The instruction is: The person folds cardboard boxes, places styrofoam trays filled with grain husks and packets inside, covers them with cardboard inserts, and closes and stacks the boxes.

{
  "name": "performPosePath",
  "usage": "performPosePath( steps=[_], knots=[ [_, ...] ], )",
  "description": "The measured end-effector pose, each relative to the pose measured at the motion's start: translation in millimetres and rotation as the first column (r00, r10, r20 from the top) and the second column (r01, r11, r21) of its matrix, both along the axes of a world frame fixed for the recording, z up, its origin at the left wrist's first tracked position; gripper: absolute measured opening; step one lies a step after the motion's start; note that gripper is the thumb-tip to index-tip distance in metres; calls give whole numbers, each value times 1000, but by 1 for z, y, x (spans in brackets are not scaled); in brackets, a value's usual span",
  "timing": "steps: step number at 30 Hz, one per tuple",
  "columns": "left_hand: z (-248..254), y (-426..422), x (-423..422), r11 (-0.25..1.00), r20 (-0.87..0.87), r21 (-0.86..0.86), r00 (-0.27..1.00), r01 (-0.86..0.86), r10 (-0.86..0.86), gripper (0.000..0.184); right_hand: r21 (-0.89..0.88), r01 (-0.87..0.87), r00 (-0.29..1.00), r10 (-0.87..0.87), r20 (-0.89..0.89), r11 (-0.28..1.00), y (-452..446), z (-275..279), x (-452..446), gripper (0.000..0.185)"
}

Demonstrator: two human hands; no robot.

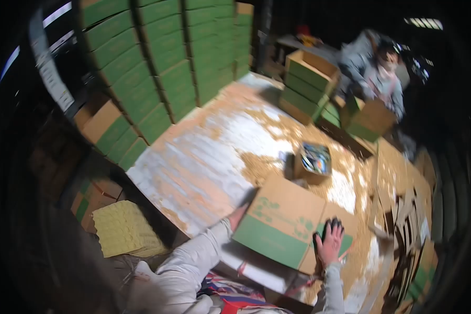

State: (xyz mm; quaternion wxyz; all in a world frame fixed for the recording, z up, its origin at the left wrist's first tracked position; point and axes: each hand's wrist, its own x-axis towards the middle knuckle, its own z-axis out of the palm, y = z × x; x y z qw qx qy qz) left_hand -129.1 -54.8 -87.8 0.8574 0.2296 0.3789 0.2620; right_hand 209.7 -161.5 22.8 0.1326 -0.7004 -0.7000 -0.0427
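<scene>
A brown and green cardboard box (pixel 277 222) with a printed leaf pattern lies tilted near the front edge of the worktable (pixel 193 162). At its left side is my left hand (pixel 237 217), its fingers hidden behind the box edge. My right hand (pixel 330 242) lies on the right part of the box, with fingers spread and dark at the tips. Just beyond the box stands a small open carton (pixel 314 163) filled with small colourful packets.
Tall stacks of green boxes (pixel 167 63) line the back left. Open boxes (pixel 309 83) stand at the back right, near a seated person (pixel 382 78). Yellow egg trays (pixel 121 227) sit at lower left, flattened cardboard (pixel 405 220) at right.
</scene>
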Motion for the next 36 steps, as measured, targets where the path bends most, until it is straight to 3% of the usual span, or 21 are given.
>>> performPosePath(
  steps=[3,6,8,10,12,13,14,15,16,18,19,21,25,27,28,29,30,32,34,35,36],
  knots=[
    [19,-39,45,987,20,-159,1000,-4,7,44,-24,14,998,-15,-67,1000,-22,14,38,67],
    [9,-88,100,988,30,-154,999,29,-24,43,-99,54,996,-61,-64,994,-64,27,95,67],
    [-71,-88,133,921,-252,357,966,154,-64,42,-182,121,988,-136,-70,976,-90,22,134,68],
    [-22,-67,164,872,-495,364,861,329,-118,38,-180,165,982,-178,-60,970,-108,22,158,70],
    [-2,-8,184,883,-546,463,809,76,216,37,-167,193,976,-206,-67,967,-118,20,172,72],
    [15,36,191,818,-455,551,762,-166,461,37,-187,198,974,-215,-73,962,-118,20,173,72],
    [51,76,198,737,-416,629,695,-246,587,42,-207,207,971,-227,-78,956,-118,23,172,72],
    [-13,152,193,546,-203,758,665,-358,718,50,-219,216,968,-238,-81,952,-115,25,171,73],
    [11,188,203,612,-118,612,707,-501,697,58,-210,208,969,-231,-91,955,-112,22,173,74],
    [5,247,221,634,-56,615,776,-469,628,57,-230,216,970,-236,-63,949,-115,19,175,76],
    [18,251,222,796,-180,556,899,-242,399,50,-254,217,968,-242,-71,943,-113,20,175,77],
    [41,239,245,774,-197,576,875,-262,443,48,-271,219,967,-245,-67,937,-114,17,176,78],
    [11,198,331,764,-241,621,884,-176,400,59,-361,269,948,-311,-64,893,-129,3,183,77],
    [5,181,358,733,-252,678,953,50,168,62,-350,219,963,-259,-73,911,-130,-1,193,76],
    [3,181,354,634,-386,744,910,210,152,66,-383,245,953,-293,-72,891,-133,-6,194,74],
    [55,168,326,708,-591,643,778,292,215,68,-378,245,955,-289,-65,893,-137,-8,197,74],
    [41,182,291,591,-677,719,561,366,476,67,-378,251,954,-295,-62,891,-144,-10,197,74],
    [21,192,206,690,-723,663,10,290,690,63,-411,259,950,-307,-56,874,-127,5,189,73],
    [-32,209,112,783,-699,615,-396,91,595,59,-418,250,952,-301,-59,873,-120,8,192,73],
    [-49,204,94,841,-781,540,-360,22,510,57,-430,248,951,-302,-62,868,-123,7,190,73],
    [-54,198,106,773,-734,620,-246,135,632,57,-394,249,952,-297,-66,885,-127,5,188,75]
  ],
)
